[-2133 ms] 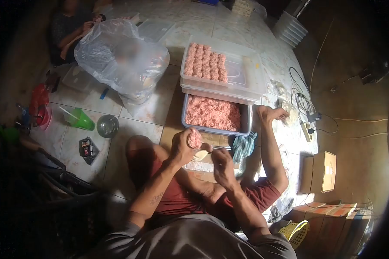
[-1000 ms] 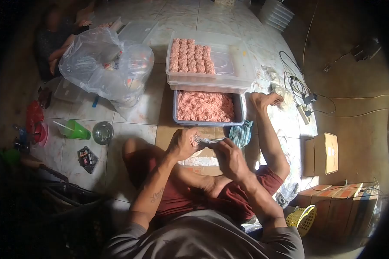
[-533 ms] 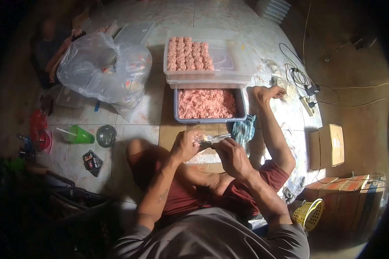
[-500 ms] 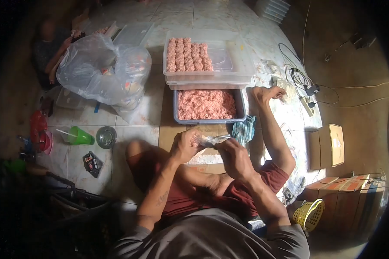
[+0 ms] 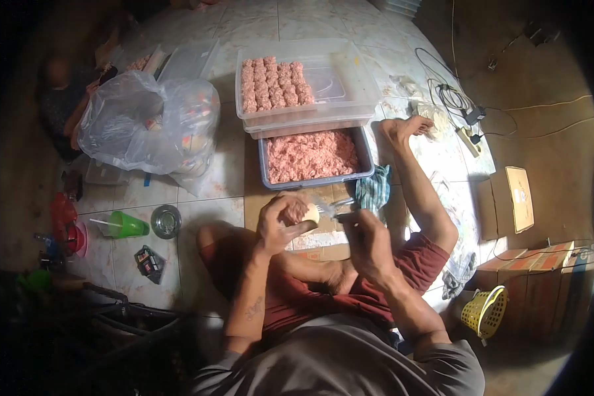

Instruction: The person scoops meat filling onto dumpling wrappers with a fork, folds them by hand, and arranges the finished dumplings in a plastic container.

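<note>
My left hand (image 5: 277,224) is closed around a pale, round dough wrapper (image 5: 311,214). Pinkish filling seems to lie against it, though the fingers partly hide it. In my right hand (image 5: 368,241) is a metal fork (image 5: 326,209), its tines pointing left beside the wrapper. Just beyond both hands, a blue-grey tub (image 5: 318,183) holds a mass of pink minced meat (image 5: 310,157). Stacked clear plastic trays (image 5: 350,92) overlap the tub's far edge. Rows of shaped meat pieces (image 5: 274,84) fill the left part of the top tray.
A checkered cloth (image 5: 373,191) lies beside the tub. Left are a large plastic bag (image 5: 122,125), a green cup (image 5: 131,225) and a glass ashtray (image 5: 165,221). Cables (image 5: 445,92) and a yellow basket (image 5: 483,313) are on the right. Another person (image 5: 66,105) sits far left.
The fork has drawn right, away from my left hand, and the pale wrapper now shows. My view has shifted and turned slightly.
</note>
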`<action>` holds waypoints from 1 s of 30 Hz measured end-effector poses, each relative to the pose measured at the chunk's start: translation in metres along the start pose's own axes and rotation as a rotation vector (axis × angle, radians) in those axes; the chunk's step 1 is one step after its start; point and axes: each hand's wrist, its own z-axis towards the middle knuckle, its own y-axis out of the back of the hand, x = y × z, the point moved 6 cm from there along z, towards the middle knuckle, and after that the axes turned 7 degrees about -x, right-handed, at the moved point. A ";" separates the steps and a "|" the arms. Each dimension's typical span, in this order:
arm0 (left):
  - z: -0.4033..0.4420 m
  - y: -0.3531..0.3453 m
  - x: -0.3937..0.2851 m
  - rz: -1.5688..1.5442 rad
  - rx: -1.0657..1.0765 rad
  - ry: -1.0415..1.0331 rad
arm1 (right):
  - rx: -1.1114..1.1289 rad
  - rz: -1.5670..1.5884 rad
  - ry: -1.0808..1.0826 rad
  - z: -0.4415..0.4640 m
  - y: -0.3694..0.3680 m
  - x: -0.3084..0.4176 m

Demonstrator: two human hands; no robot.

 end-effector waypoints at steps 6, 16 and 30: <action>-0.020 -0.016 0.037 0.061 0.022 0.240 | 0.099 -0.008 -0.029 -0.003 -0.014 -0.008; -0.016 -0.020 0.038 0.296 -0.025 0.297 | 0.091 -0.010 -0.090 -0.001 -0.013 -0.015; 0.009 -0.023 0.046 -0.159 0.042 0.363 | 0.166 -0.232 0.242 0.109 -0.019 -0.029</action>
